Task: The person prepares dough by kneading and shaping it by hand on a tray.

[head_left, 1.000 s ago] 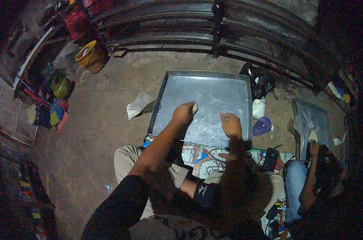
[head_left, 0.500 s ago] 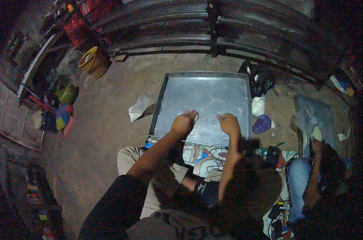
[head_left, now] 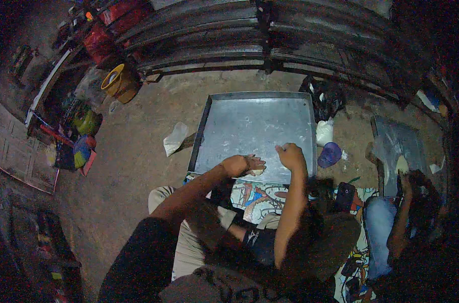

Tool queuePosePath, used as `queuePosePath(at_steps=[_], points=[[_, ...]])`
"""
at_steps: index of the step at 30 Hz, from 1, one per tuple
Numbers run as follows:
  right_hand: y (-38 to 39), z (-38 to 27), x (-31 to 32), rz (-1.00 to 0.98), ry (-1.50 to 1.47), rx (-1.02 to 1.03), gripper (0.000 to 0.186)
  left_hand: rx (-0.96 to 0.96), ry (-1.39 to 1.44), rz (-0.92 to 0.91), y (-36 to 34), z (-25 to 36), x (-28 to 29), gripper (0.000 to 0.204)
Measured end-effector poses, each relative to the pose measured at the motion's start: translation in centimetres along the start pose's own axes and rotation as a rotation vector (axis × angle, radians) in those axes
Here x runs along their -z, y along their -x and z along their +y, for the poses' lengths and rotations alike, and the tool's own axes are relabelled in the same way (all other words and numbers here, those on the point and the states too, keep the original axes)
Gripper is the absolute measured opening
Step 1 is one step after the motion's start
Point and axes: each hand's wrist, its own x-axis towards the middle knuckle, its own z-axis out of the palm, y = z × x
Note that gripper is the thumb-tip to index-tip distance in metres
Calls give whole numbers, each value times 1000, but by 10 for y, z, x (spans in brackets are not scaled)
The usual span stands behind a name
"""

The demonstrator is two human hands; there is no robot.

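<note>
A large grey metal tray (head_left: 255,121) with a low rim lies before me, dusted with white powder. Near its front edge my left hand (head_left: 242,165) is stretched out, fingers extended and palm down. Under those fingers shows a small pale piece of dough (head_left: 257,172), pressed against the tray. My right hand (head_left: 291,155) hovers over the tray's right part with its fingers curled in. Whether anything is inside that curl is hidden.
Right of the tray are a white bag (head_left: 324,133), a purple container (head_left: 330,154) and a black plastic bag (head_left: 326,98). A phone (head_left: 345,194) lies on the patterned mat (head_left: 257,197). At far right another person's hand (head_left: 405,177) works over a second tray (head_left: 391,136). A yellow bucket (head_left: 121,86) stands back left.
My left hand has come nearer to me and turned from a curled shape to flat, stretched fingers over the dough. My right hand has barely moved. The view has shifted slightly.
</note>
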Motion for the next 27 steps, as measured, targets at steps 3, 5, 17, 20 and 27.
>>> queuePosePath(at_steps=[3,5,17,20,27], points=[[-10,18,4,14,23,-35,46,207,301,95,-22,3,13,37],[-11,29,5,38,10,-41,47,764,794,150,-35,21,25,33],[0,13,22,17,39,-32,48,214,-298,262,-31,1,8,49],[-5,16,10,50,28,22,48,363,-118,273,-38,-14,19,42],[-9,42,12,80,67,44,48,298,44,130,-42,15,44,44]])
